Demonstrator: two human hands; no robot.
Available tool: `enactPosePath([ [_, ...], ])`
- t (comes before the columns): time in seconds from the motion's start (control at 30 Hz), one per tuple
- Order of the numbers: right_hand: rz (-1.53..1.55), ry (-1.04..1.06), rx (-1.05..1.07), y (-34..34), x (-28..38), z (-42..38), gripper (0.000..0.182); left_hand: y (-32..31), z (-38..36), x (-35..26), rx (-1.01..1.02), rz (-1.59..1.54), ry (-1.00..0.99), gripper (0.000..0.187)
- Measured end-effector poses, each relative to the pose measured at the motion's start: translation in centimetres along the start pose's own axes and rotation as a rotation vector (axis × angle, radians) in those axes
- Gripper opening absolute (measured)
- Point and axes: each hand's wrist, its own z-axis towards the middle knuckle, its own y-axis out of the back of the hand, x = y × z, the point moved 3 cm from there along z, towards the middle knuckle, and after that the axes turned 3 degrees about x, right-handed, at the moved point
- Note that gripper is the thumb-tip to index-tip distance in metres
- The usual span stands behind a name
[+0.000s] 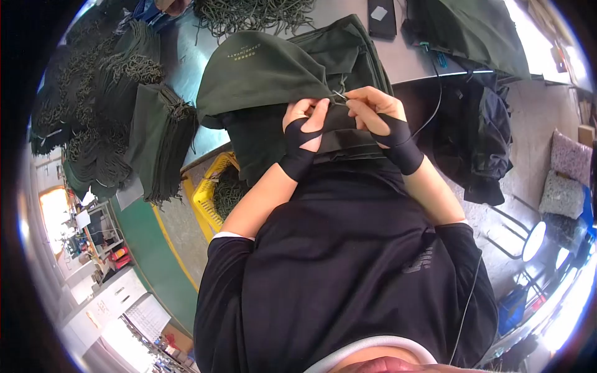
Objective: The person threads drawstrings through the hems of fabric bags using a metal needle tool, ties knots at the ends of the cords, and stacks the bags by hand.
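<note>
A dark green fabric bag (261,74) with small printed lettering lies folded over a stack of similar green cloth (367,56) at the table's front edge. My left hand (305,121), in a black wrist wrap, is closed, with thumb and fingers pinching the bag's edge near its right corner. Close beside it, my right hand (378,115), wrapped the same way, pinches a thin shiny metal tool (339,95) whose tip is at that corner. A short piece of green cord (342,82) shows there. The tool's exact kind is too small to make out.
Loose green cords (255,13) lie at the back. Bundles of green corded bags (158,140) are piled at left. A yellow basket (208,193) stands below the table edge. A black phone-like slab (382,17) and more green cloth (472,31) lie at right, near a stool (533,241).
</note>
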Motion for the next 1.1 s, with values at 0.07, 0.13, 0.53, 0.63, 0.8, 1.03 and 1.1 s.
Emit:
enactPosePath([
  [0.07, 0.049, 0.004, -0.05, -0.3, -0.8, 0.1, 0.015, -0.2, -0.2, -0.6, -0.116, -0.196, -0.074, 0.018],
  [0.13, 0.076, 0.002, -0.102, -0.4, -1.3, 0.3, 0.016, -0.5, -0.1, -1.3, -0.096, -0.134, -0.083, 0.016],
  [0.53, -0.913, 0.573, -0.063, -1.8, 0.8, 0.3, 0.02, 1.9, -0.4, -1.3, -0.087, -0.569, 0.093, 0.014],
  [0.63, -0.993, 0.644, -0.076, -2.3, 1.4, 0.2, 0.024, 1.9, -1.0, -1.9, -0.088, -0.611, 0.077, 0.014],
  [0.8, -1.082, 0.704, -0.038, -3.1, 2.1, 0.1, 0.028, 2.5, -1.2, -1.7, -0.079, -0.594, 0.1, 0.014],
  [1.03, -0.642, 0.487, 0.024, -3.4, 0.4, 0.5, 0.02, 2.9, -2.8, -2.9, -0.011, -0.435, 0.086, 0.016],
  [1.1, -0.5, 0.373, 0.027, -3.7, 0.3, 0.7, 0.018, 2.9, -3.2, -2.8, -0.005, -0.393, 0.098, 0.016],
])
